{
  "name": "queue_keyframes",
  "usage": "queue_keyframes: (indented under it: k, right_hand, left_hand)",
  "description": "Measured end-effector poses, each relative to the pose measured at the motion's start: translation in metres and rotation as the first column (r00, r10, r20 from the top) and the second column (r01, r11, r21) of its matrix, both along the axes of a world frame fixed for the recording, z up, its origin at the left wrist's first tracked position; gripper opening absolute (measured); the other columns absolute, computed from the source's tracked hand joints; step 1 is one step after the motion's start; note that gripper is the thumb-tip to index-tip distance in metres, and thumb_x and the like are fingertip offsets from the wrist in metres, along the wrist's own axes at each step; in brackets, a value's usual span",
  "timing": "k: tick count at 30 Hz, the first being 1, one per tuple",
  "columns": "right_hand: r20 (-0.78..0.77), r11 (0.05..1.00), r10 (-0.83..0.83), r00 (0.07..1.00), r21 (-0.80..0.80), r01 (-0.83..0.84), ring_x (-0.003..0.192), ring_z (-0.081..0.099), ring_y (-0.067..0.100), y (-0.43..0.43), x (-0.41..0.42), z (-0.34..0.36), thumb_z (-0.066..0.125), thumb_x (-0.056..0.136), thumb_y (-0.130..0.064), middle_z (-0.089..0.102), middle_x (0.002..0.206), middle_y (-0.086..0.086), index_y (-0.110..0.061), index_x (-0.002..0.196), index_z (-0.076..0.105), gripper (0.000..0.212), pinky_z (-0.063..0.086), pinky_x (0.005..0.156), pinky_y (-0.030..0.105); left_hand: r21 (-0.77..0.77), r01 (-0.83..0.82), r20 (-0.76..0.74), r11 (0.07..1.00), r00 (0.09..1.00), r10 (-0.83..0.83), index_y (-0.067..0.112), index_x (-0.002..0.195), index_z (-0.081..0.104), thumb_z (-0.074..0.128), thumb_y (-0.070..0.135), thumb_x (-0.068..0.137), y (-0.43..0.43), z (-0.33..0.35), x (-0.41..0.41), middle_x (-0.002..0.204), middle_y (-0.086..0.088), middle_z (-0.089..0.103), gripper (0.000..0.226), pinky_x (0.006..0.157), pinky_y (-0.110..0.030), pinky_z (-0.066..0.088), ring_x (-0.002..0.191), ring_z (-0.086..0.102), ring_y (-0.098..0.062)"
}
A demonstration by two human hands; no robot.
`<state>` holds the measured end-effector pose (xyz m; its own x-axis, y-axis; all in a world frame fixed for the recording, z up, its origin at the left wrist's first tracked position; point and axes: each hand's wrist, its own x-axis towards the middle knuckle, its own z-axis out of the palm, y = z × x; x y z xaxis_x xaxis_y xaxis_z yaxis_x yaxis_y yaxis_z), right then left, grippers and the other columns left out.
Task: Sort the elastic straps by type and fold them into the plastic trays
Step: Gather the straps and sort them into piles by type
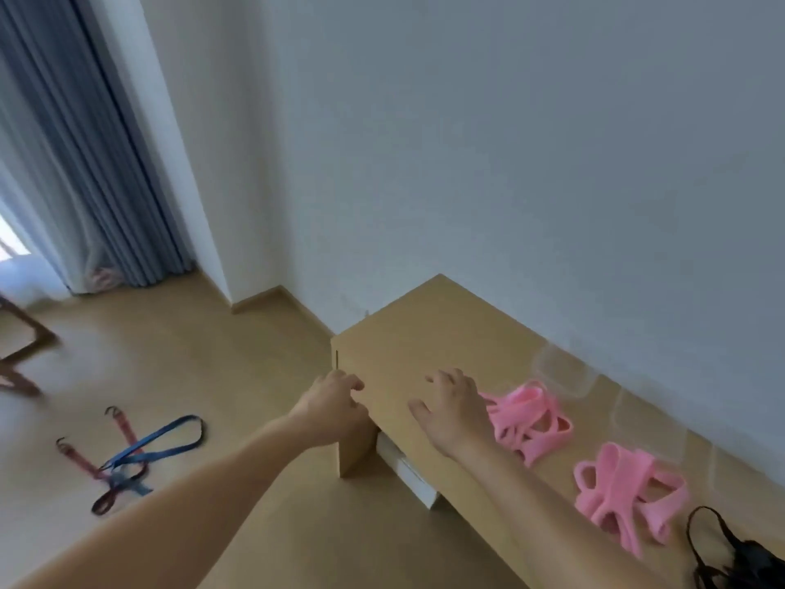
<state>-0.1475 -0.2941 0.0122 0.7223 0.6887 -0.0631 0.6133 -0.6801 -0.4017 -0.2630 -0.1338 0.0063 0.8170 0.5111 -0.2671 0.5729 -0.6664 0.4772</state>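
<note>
Grip: R hand (454, 412) hung palm down over the table (429, 333), fingers spread apart, holding nothing. L hand (335, 401) sat at the table's near left corner w/ fingers curled. Whether they clasped the edge or only rested there couldn't be told, as the pic was too blurred. Both forearms were bare, reaching in from the bottom of the view.

Nearest, at the bottom right edge, black straps (730, 554) lay tangled on the table, partly cut off by the frame. Just beyond them lay the near pink bundle (628, 491), a heap of looped pink straps. Further along lay the far pink bundle (531, 418), right beside the R hand, poss. touching its outer edge.

Behind the far pink bundle, toward the wall (509, 142), stood a clear tray (565, 371). To its right was a second clear tray (637, 418), v. faint, its outline hard to make out. No strap lay in either one.

Under the table top a white panel (408, 469) showed.

Left of the table, more straps lay on the floor (255, 354), well apart from the trays. A blue strap (170, 435) in a long loop crossed red straps (78, 457) w/ metal hooks at the ends, and a dark loop (106, 501) lay at the near end.

Further off were a wooden chair leg (25, 350) at the left edge and a grey-blue curtain (93, 172) in the corner.
</note>
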Motion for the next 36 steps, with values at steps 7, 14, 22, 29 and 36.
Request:
queue_keyframes:
  k: [7, 14, 22, 29, 36]
  right_hand:
    - [-0.017, 0.968, 0.243, 0.970, -0.064, -0.243, 0.134, 0.036, 0.021, 0.159, -0.120, 0.002, 0.046, 0.095, -0.048, 0.041, 0.144, 0.000, -0.021, 0.142, 0.042, 0.054, 0.037, 0.108, 0.038]
    - [-0.023, 0.848, 0.519, 0.855, -0.112, -0.518, 0.131, 0.037, 0.016, 0.282, -0.222, -0.001, 0.049, 0.095, -0.047, 0.041, 0.141, -0.004, -0.020, 0.141, 0.043, 0.054, 0.036, 0.108, 0.032]
    - [-0.036, 0.684, 0.718, 0.695, -0.148, -0.714, 0.129, 0.037, 0.013, 0.402, -0.286, -0.029, 0.052, 0.095, -0.046, 0.043, 0.136, -0.006, -0.022, 0.138, 0.046, 0.050, 0.032, 0.108, 0.027]
    - [-0.128, 0.598, 0.783, 0.609, -0.114, -0.793, 0.125, 0.039, 0.012, 0.521, -0.302, -0.064, 0.051, 0.094, -0.046, 0.045, 0.133, -0.009, -0.023, 0.133, 0.049, 0.046, 0.036, 0.103, 0.027]
    - [-0.220, 0.533, 0.795, 0.566, -0.194, -0.824, 0.126, 0.037, 0.012, 0.619, -0.299, -0.096, 0.049, 0.094, -0.045, 0.043, 0.134, -0.009, -0.023, 0.138, 0.047, 0.049, 0.037, 0.104, 0.030]
  left_hand:
    - [0.001, -0.268, -0.002, 0.963, 0.963, 0.268, 0.019, 0.141, 0.046, 0.052, 0.031, 0.095, 0.137, -0.007, -0.166, 0.143, -0.003, 0.042, 0.048, 0.106, -0.035, 0.037, 0.133, 0.037, -0.023]
    - [-0.056, -0.542, -0.009, 0.838, 0.840, 0.543, 0.018, 0.135, 0.052, 0.052, 0.029, 0.093, 0.212, -0.027, -0.304, 0.137, -0.003, 0.045, 0.043, 0.103, -0.033, 0.037, 0.128, 0.039, -0.024]
    - [-0.111, -0.731, -0.053, 0.673, 0.681, 0.731, 0.023, 0.128, 0.057, 0.055, 0.031, 0.091, 0.273, -0.055, -0.387, 0.133, 0.000, 0.047, 0.037, 0.102, -0.034, 0.040, 0.125, 0.042, -0.022]
    - [-0.082, -0.827, -0.154, 0.556, 0.561, 0.813, 0.020, 0.140, 0.047, 0.053, 0.032, 0.095, 0.362, -0.067, -0.404, 0.144, -0.002, 0.042, 0.047, 0.107, -0.032, 0.035, 0.134, 0.037, -0.020]
    - [-0.133, -0.854, -0.216, 0.503, 0.521, 0.826, 0.020, 0.140, 0.046, 0.052, 0.030, 0.095, 0.447, -0.093, -0.394, 0.142, -0.001, 0.043, 0.047, 0.107, -0.032, 0.036, 0.132, 0.039, -0.018]
